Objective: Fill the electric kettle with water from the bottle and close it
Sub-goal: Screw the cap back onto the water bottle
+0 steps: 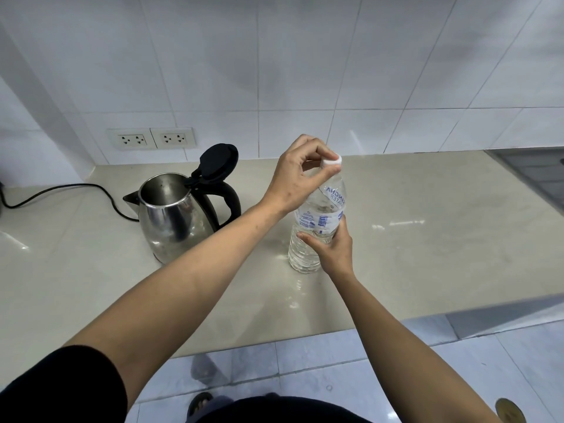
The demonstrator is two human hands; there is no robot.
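I can't tell whether the cap (pixel 332 161) is loose or tight: my left hand (pixel 300 175), its grip pinched on the cap, hides the neck. My right hand (pixel 332 248) wraps the bottle (pixel 317 221), upright on the beige bench (pixel 427 233) just right of the kettle (pixel 174 215), lid (pixel 218 161) up. The cord (pixel 91 190) runs off left. White tiled wall, two sockets (pixel 151 138).

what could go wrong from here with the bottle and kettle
The right hand squeezes a thin, nearly full bottle while the left hand grips the cap; water may spurt once it's off. The kettle's cord lies beside the kettle, so spilled water could reach it.
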